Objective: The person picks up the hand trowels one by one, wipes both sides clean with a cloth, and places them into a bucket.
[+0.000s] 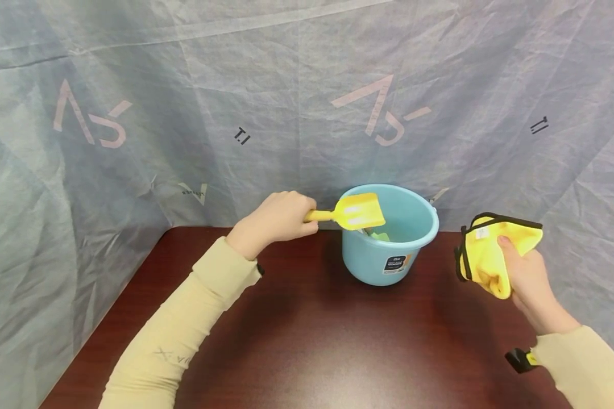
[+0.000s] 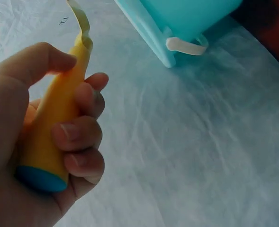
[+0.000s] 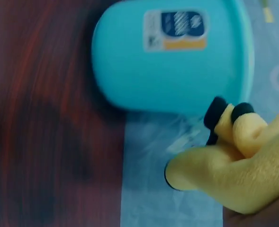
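Note:
My left hand (image 1: 278,217) grips the handle of a yellow toy shovel (image 1: 359,211). The shovel's blade is over the left part of the rim of a light blue bucket (image 1: 370,258). In the left wrist view, fingers and thumb wrap round the yellow handle (image 2: 54,113), which has a blue end. To the right of the bucket, my right hand (image 1: 534,287) holds a bunched yellow cloth (image 1: 483,258) with black edging, in the air. Something green (image 1: 380,236) shows inside the bucket; the rest of its contents is hidden.
The bucket stands near the back edge of a dark reddish-brown table (image 1: 348,346). A grey printed sheet (image 1: 266,96) hangs behind it. A white bucket handle end (image 2: 186,46) shows in the left wrist view.

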Available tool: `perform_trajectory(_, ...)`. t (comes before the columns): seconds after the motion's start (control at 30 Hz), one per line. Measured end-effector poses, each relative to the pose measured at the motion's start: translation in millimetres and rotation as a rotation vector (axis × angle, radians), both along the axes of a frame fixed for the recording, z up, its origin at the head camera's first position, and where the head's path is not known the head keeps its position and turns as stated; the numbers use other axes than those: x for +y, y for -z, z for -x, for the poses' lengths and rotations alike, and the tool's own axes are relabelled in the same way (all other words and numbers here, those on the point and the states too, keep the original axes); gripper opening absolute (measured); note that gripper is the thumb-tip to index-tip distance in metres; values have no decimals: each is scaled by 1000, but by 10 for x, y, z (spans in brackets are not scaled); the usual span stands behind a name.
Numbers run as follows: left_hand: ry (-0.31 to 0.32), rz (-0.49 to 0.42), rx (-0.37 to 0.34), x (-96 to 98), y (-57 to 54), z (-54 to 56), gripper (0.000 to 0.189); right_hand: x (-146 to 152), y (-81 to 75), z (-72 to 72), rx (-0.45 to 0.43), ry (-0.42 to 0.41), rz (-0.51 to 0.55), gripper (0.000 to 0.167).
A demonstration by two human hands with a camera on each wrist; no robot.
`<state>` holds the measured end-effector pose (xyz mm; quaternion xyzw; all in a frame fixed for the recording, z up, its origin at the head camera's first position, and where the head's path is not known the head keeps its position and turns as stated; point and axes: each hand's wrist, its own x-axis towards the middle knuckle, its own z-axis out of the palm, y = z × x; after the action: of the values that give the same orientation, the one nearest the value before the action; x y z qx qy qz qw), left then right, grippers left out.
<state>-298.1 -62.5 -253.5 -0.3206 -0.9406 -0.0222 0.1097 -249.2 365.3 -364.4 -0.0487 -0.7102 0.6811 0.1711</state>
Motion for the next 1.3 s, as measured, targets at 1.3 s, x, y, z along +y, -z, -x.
perform_trajectory(1.3,26,-6,-184,1328,382,748,48,298,1183,1003,-14,83,-1455,17)
